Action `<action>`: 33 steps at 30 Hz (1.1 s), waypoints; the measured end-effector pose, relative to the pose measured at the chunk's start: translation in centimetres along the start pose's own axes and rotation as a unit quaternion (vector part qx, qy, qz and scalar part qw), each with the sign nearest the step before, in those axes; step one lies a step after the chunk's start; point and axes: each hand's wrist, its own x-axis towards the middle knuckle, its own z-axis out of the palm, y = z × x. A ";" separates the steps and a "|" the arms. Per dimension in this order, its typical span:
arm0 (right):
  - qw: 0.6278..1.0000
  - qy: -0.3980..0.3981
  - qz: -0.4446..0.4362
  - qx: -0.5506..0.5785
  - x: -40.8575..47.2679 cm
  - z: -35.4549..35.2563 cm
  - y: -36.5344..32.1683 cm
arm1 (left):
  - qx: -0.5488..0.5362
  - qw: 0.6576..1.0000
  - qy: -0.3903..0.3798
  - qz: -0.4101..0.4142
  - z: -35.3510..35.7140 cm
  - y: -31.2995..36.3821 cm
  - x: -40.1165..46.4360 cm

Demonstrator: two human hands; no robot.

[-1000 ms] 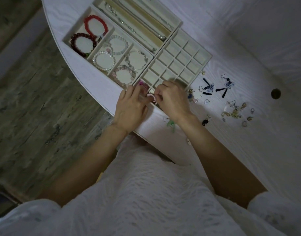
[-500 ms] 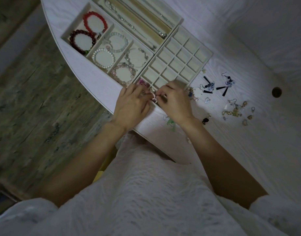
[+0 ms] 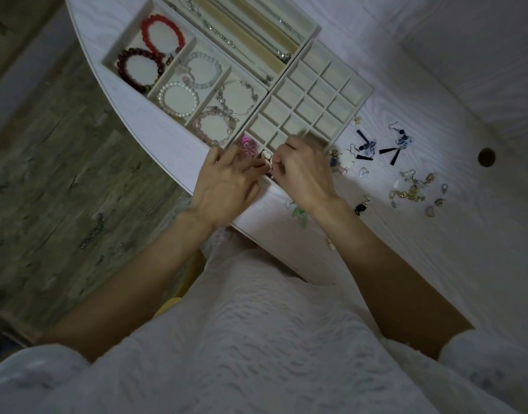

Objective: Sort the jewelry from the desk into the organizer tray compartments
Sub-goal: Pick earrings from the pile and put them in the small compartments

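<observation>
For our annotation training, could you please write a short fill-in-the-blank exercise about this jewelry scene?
1. The bright red bracelet shares its compartment with a dark ____ bracelet.
2. Both hands meet at the grid tray's ____ edge.
3. The pink piece lies in the grid tray's near-____ corner compartment.

Missing words: red; near; left

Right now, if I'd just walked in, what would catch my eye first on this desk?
Probably the two hands, left and right, meeting fingertip to fingertip over a small pale piece at the near edge of the grid tray. Then the bright red bracelet and the dark red bracelet in the far-left compartment. Last, the loose earrings scattered on the white desk to the right.
</observation>
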 end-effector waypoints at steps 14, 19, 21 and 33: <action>0.999 -0.032 0.023 -0.026 -1.2 0.3 0.1 | -0.046 0.996 0.052 -0.061 0.0 -0.4 -0.3; 0.999 0.028 0.030 0.009 -3.1 0.7 0.9 | -0.008 1.000 0.014 -0.022 0.4 -0.6 0.1; 0.999 0.023 0.027 -0.017 -3.1 0.6 0.7 | -0.002 1.000 0.006 -0.018 0.4 -0.4 0.2; 0.998 0.045 0.038 -0.009 -2.8 -0.1 0.1 | -0.008 1.000 -0.009 -0.024 0.2 -0.3 0.2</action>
